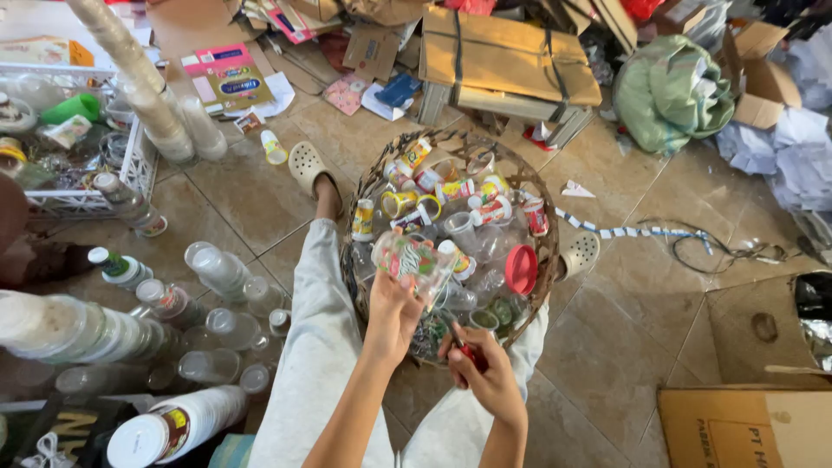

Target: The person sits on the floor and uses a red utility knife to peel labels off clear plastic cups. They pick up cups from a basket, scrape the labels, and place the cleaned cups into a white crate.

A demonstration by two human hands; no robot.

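The tiled floor spread under everything, littered with cardboard, paper and plastic. A flat cardboard bundle bound with dark straps lay at the top, and a green sack slumped to its right. A white wire crate of odds and ends stood at the left, with a long stack of clear cups leaning over it. More stacked cups and loose clear cups lay on the floor along the person's left side.

Between the person's legs in pale grey trousers sat a round woven basket, heaped with used plastic cups and a red lid. A cream clog showed at the basket's upper left, another at its right edge.

The hands worked apart over the near rim of the basket. The left hand was clamped on a clear plastic cup with a red and green printed label, holding it tilted just above the heap. The right hand, lower and nearer the body, was closed around a small red-handled tool, too hidden to tell what kind.
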